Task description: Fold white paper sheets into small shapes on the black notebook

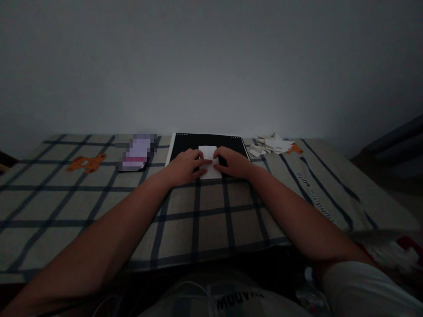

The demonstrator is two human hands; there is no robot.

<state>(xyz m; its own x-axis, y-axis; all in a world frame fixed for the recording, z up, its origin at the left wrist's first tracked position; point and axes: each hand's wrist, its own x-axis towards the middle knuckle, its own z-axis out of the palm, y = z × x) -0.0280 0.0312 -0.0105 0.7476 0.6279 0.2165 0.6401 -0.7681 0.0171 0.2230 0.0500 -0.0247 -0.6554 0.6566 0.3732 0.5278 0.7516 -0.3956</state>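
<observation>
A small white sheet of paper (207, 151) lies flat on a black sheet with white edges (187, 141), near its front edge. My left hand (185, 167) reaches over the paper's left side, its fingers apart and one of them stretched across the middle. From the right, my right hand (234, 163) rests with thumb and index finger spread, their tips at the paper's right edge. Both hands look open, touching the paper without gripping it. Its lower part shows between the two thumbs.
A plaid cloth (178, 215) covers the table, which stands against a grey wall (211, 66). To the left lies a phone (137, 154) with a lit screen. Folded white paper pieces (272, 144) are heaped at the right, beside the black sheet.
</observation>
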